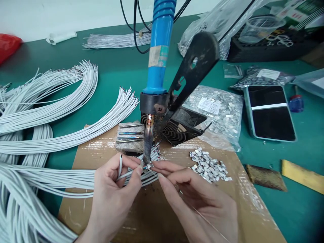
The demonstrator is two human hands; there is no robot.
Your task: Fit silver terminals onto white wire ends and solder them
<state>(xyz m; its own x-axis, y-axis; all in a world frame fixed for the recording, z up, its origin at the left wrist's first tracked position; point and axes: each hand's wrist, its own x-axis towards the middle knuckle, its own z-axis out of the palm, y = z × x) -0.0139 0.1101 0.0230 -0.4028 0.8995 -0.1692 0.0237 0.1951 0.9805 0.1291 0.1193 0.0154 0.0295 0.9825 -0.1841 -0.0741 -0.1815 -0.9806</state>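
Observation:
A blue-handled soldering iron (158, 67) points straight down in a black bracket (194, 64). Just under its tip, my left hand (118, 192) pinches a white cable (120, 165) between thumb and forefinger. My right hand (194, 195) is closed on a thin solder wire (207, 221), whose far end reaches the iron's tip. A small silvery metal piece (149, 165) sits at the tip between both hands; its exact contact with the cable is hard to make out. Behind my hands lie the stripped ends of a white cable bundle (76, 172).
Small metal pieces (209, 165) are heaped on the cardboard (243, 202) at right. More cable bundles (76, 81) spread over the left. A fan (182, 125) stands behind the iron, near a bag of metal parts (217, 114). A phone (270, 113) and a sponge (265, 177) lie farther right.

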